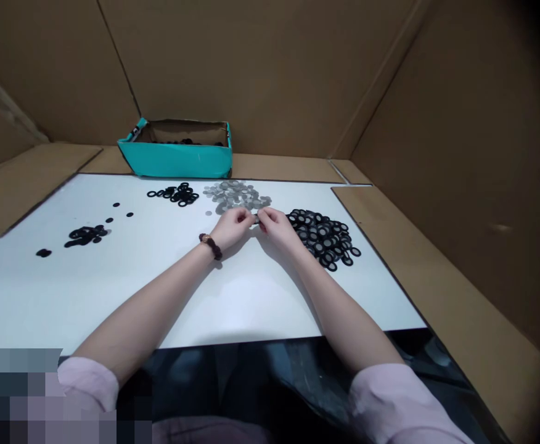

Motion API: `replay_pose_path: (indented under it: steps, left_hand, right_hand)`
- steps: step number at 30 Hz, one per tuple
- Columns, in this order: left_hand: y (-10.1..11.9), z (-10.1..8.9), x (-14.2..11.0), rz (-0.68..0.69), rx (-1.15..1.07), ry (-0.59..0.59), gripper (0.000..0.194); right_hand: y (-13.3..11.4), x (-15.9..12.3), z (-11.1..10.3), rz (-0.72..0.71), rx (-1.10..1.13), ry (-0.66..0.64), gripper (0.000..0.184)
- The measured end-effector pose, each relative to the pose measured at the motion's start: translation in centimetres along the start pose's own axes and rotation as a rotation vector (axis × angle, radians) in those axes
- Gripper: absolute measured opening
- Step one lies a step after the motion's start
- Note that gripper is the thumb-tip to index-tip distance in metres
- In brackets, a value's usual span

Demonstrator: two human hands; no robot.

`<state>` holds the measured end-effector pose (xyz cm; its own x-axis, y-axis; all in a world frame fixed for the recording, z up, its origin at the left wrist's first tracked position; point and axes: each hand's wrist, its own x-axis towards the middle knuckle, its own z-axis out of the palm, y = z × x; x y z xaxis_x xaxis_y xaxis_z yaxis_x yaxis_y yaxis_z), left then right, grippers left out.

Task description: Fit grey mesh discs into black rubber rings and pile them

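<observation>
My left hand (233, 226) and my right hand (274, 223) meet above the white board, their fingertips pinched on one small ring-like piece (256, 219). That piece looks dark with some grey and is mostly covered by my fingers. Just behind my hands lies a pile of thin grey translucent discs (235, 195). Beside my right hand spreads a large heap of black rings with grey centres (325, 237), partly hidden by that hand and wrist. Open black rings (180, 195) form a smaller pile behind and to the left.
A turquoise box (182, 160) with dark pieces inside stands at the back. Small black discs (85, 235) are grouped at left, with a few strays nearby. Cardboard walls (261, 74) enclose the back and sides of the white board (196, 308).
</observation>
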<state>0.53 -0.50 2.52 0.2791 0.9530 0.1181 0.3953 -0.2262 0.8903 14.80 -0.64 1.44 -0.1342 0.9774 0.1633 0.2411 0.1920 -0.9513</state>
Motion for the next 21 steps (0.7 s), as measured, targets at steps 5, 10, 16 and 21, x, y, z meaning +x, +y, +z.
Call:
replay_pose_path:
  steps: [5, 10, 16, 21]
  left_hand:
    - [-0.2, -0.8, 0.2, -0.084, -0.087, -0.154, 0.017]
    - [-0.5, -0.9, 0.3, -0.158, -0.217, -0.123, 0.016]
    - [-0.4, -1.6, 0.0, -0.198, -0.341, -0.285, 0.017]
    - [-0.8, -2.2, 0.4, -0.132, -0.226, -0.269, 0.013]
  right_hand:
    - [0.7, 0.3, -0.8, 0.071, -0.023, -0.146, 0.041]
    - [0.7, 0.2, -0.8, 0.125, 0.073, -0.176, 0.038]
    - [-0.5, -0.4, -0.7, 0.140, 0.098, -0.281, 0.031]
    - [-0.5, -0.4, -0.7, 0.124, 0.099, -0.266, 0.031]
